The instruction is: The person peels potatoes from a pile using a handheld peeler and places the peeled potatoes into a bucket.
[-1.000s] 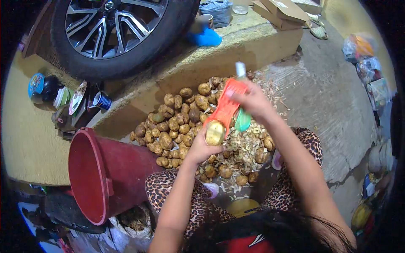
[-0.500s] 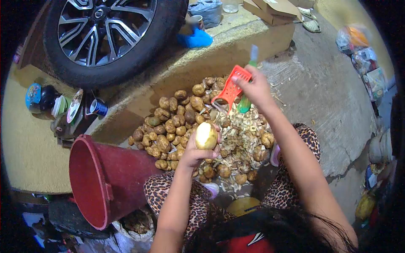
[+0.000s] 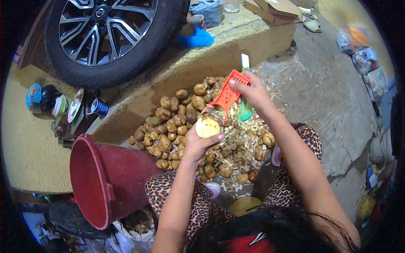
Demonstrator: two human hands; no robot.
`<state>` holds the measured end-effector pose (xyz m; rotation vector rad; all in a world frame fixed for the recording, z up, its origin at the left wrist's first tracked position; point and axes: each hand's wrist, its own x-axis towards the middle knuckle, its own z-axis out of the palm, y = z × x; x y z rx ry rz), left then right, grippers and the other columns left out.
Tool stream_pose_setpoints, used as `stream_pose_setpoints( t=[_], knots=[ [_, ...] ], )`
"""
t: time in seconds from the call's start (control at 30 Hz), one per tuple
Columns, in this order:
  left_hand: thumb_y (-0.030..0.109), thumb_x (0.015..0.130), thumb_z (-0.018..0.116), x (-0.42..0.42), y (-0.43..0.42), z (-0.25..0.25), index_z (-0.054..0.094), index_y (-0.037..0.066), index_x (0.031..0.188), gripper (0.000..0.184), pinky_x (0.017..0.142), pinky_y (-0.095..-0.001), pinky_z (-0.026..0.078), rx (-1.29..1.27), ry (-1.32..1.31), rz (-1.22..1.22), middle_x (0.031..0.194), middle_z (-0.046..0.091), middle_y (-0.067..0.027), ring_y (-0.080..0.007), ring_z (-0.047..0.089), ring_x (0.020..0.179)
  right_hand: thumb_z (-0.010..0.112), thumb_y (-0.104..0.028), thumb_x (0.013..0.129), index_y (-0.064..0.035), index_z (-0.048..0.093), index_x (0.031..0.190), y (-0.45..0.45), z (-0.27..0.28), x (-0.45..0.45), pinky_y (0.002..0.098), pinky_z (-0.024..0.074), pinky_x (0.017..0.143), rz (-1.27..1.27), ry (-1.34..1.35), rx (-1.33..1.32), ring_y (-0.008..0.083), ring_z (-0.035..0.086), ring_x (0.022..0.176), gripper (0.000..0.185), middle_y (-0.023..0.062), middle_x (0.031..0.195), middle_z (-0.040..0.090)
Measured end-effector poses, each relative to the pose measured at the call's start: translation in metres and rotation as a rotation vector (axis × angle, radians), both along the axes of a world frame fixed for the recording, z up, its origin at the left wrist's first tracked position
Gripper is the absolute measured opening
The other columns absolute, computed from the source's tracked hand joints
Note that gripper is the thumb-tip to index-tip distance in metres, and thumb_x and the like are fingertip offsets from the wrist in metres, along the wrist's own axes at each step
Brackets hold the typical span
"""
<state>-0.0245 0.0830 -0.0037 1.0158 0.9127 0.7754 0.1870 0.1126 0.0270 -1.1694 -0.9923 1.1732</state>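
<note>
My left hand (image 3: 195, 145) is wrapped round a largely peeled potato (image 3: 208, 127), whose pale flesh faces up with a few dark marks. In my right hand (image 3: 254, 92) is an orange-red peeler (image 3: 228, 93) with a flat, holed handle, its forked blade end pointing down close to the potato. The same hand also has a green tool (image 3: 244, 112) with a white end sticking up past the fingers; its exact kind is unclear. Below the hands lie many unpeeled brown potatoes (image 3: 165, 143) and a heap of peelings (image 3: 240, 139).
A dark red bucket (image 3: 126, 177) lies on its side at the left. A car wheel (image 3: 105, 63) rests on the concrete ledge (image 3: 168, 74). A blue cup (image 3: 100, 107) stands by the ledge, cardboard (image 3: 270, 12) lies at the back, and bagged items (image 3: 358, 46) sit far right.
The potato has turned in my left hand and now shows marked flesh. My right hand has lowered slightly and moved left, bringing the peeler's blade end nearer the potato.
</note>
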Motion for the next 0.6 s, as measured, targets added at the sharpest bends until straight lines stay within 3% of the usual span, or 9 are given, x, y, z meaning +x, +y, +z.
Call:
stream_pose_setpoints(
  t=[0.07, 0.23, 0.4, 0.57, 0.6],
  knots=[
    [-0.002, 0.059, 0.074, 0.001, 0.0, -0.005, 0.049, 0.002, 0.107, 0.054, 0.074, -0.0299, 0.05, 0.031, 0.063, -0.01, 0.089, 0.061, -0.0054, -0.0163, 0.06, 0.081, 0.065, -0.023, 0.078, -0.0047, 0.054, 0.079, 0.002, 0.005, -0.002, 0.021, 0.0435, 0.048, -0.055, 0.141, 0.018, 0.0076, 0.054, 0.055, 0.021, 0.0014, 0.064, 0.057],
    [-0.001, 0.059, 0.074, 0.004, -0.007, -0.001, 0.049, 0.002, 0.108, 0.055, 0.075, -0.0296, 0.05, 0.053, 0.054, -0.082, 0.091, 0.061, -0.0058, -0.0154, 0.061, 0.082, 0.064, -0.022, 0.079, -0.0041, 0.054, 0.086, -0.008, 0.005, -0.023, 0.0197, 0.0398, 0.04, 0.294, -0.021, 0.011, 0.0058, 0.049, 0.047, 0.021, 0.0011, 0.066, 0.057],
    [-0.003, 0.056, 0.069, 0.006, -0.001, 0.007, 0.05, -0.001, 0.105, 0.052, 0.071, -0.0316, 0.051, 0.027, 0.013, -0.104, 0.091, 0.061, -0.0084, -0.0173, 0.061, 0.08, 0.064, -0.021, 0.079, -0.0039, 0.055, 0.086, 0.003, 0.005, -0.005, 0.0189, 0.0385, 0.04, 0.171, -0.031, -0.015, 0.0052, 0.049, 0.047, 0.02, 0.0007, 0.066, 0.057],
    [-0.002, 0.044, 0.06, 0.002, 0.001, 0.011, 0.051, -0.003, 0.102, 0.058, 0.062, -0.0315, 0.051, -0.116, -0.122, -0.154, 0.087, 0.061, -0.0134, -0.0233, 0.062, 0.071, 0.064, -0.02, 0.079, -0.0035, 0.055, 0.084, 0.002, 0.006, -0.004, 0.0191, 0.0379, 0.04, 0.069, -0.043, -0.013, 0.0054, 0.048, 0.045, 0.02, 0.0, 0.063, 0.056],
    [-0.002, 0.042, 0.059, 0.001, 0.0, 0.01, 0.051, -0.003, 0.101, 0.06, 0.061, -0.0312, 0.051, -0.13, -0.16, -0.158, 0.086, 0.061, -0.0145, -0.0244, 0.062, 0.069, 0.064, -0.02, 0.079, -0.0034, 0.055, 0.082, 0.007, 0.002, 0.007, 0.0199, 0.0385, 0.039, -0.05, -0.095, 0.058, 0.0057, 0.048, 0.045, 0.019, 0.0004, 0.063, 0.057]
  ],
)
